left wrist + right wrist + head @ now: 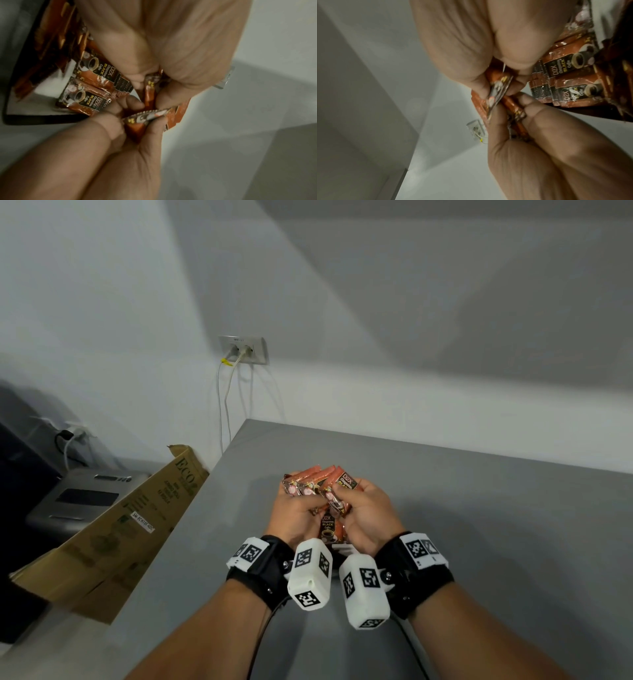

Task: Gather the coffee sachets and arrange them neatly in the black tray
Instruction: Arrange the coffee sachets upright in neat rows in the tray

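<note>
**Sachets: part trayed, a fanned bunch in both your hands**

Progress. Some coffee sachets (89,86) already lie flat in the black tray (39,119), label side up and overlapping side by side, directly beneath your hands. My judgement: the task is well past halfway. No loose sachets show on the grey counter (479,525), though the space right under your wrists is hidden. What remains is to square up the bunch you hold and lay it in beside the ones already down.

Grip. Your left hand (294,513) and right hand (368,513) are close together, nearly touching, both curled round one fanned bunch of sachets (322,486). The bunch sticks out beyond your fingertips, away from you, with its near ends pinched between thumbs and fingers. Neither hand is spread; both are closed on the packets. In the wrist views your fingertips (137,102) meet around the packet ends just above the tray's contents.

Note. The bunch is splayed, not aligned; I judge it needs tapping even before placement.

Off to your left: a cardboard box (113,529); a wall socket (244,349) beyond.
</note>
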The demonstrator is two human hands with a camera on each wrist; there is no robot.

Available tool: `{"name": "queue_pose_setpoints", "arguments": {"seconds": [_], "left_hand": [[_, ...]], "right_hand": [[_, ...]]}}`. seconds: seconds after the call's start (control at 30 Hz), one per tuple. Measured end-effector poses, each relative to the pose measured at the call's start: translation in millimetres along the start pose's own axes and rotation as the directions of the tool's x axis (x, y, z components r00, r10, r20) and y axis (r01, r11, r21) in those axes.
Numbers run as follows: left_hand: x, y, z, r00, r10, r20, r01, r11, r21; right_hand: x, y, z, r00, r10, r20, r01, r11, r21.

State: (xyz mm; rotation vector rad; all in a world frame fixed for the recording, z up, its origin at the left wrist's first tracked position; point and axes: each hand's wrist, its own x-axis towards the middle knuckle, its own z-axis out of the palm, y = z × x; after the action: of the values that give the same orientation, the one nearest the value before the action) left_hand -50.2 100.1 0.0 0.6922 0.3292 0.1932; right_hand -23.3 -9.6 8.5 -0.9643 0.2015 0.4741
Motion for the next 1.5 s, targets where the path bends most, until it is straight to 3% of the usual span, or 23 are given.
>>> {"name": "queue_pose_setpoints", "arguments": {"seconds": [0.13, 0.3, 0.5, 0.63, 0.77, 0.87, 0.97, 1.1, 1.17, 1.23, 1.3, 1.33, 1.43, 1.5], "left_hand": [[2.6, 5.6, -6.4, 0.994, -0.085, -0.076, 0.083, 0.996, -0.025], [12.4, 4.4, -19.4, 0.984, 0.035, -0.175, -0.016, 0.994, 0.108], [9.5, -3.8, -6.5, 0.982, 0.075, -0.175, -0.053, 0.99, 0.129], [5.6, 0.3, -0.4, 0.98, 0.015, -0.201, 0.007, 0.994, 0.11], [5.6, 11.0, -10.0, 0.983, 0.056, -0.177, -0.011, 0.969, 0.247], [5.8, 8.9, -12.8, 0.987, 0.039, -0.159, 0.021, 0.932, 0.362], [0.8, 13.5, -5.0, 0.989, -0.058, -0.135, 0.098, 0.945, 0.312], [-9.8, 21.4, 2.5, 0.965, -0.261, 0.028, 0.25, 0.947, 0.204], [-12.8, 21.0, 4.3, 0.94, -0.328, 0.098, 0.292, 0.918, 0.268], [-14.1, 20.0, 3.6, 0.93, -0.348, 0.113, 0.298, 0.899, 0.32], [-13.3, 20.0, -0.6, 0.918, -0.378, 0.119, 0.331, 0.896, 0.295], [-13.3, 20.6, -3.0, 0.912, -0.391, 0.122, 0.344, 0.894, 0.288], [-11.0, 21.3, -8.2, 0.906, -0.403, 0.129, 0.363, 0.898, 0.249], [-10.9, 20.7, -7.0, 0.895, -0.413, 0.168, 0.368, 0.897, 0.245]], "right_hand": [[8.7, -16.3, -7.8, 0.997, -0.027, -0.078, 0.027, 1.0, -0.002], [3.5, -23.0, -11.2, 0.998, -0.055, 0.007, 0.053, 0.993, 0.108], [-5.6, 2.9, 3.3, 0.996, 0.041, 0.078, -0.045, 0.997, 0.056], [-1.8, -1.8, 2.8, 1.0, 0.005, 0.017, -0.006, 0.999, 0.051], [3.7, -20.4, -7.5, 0.996, -0.048, -0.07, 0.051, 0.997, 0.049], [0.1, -22.4, -10.4, 1.0, -0.017, 0.016, 0.018, 0.998, -0.063], [-0.4, -15.6, -12.3, 0.992, 0.0, 0.125, 0.033, 0.964, -0.263], [2.4, -16.5, -16.1, 0.984, -0.059, 0.169, 0.147, 0.803, -0.577], [1.2, -15.4, -12.7, 0.967, -0.044, 0.252, 0.21, 0.699, -0.683], [2.9, -11.3, -11.1, 0.937, -0.012, 0.35, 0.32, 0.432, -0.843], [2.4, -15.5, -12.7, 0.949, 0.016, 0.314, 0.31, 0.117, -0.943], [-0.3, -19.7, -13.0, 0.946, -0.001, 0.324, 0.323, 0.055, -0.945], [-6.6, -28.7, -14.7, 0.879, -0.021, 0.477, 0.471, 0.2, -0.859], [-6.0, -27.2, -13.6, 0.815, -0.015, 0.579, 0.576, 0.118, -0.809]]}}
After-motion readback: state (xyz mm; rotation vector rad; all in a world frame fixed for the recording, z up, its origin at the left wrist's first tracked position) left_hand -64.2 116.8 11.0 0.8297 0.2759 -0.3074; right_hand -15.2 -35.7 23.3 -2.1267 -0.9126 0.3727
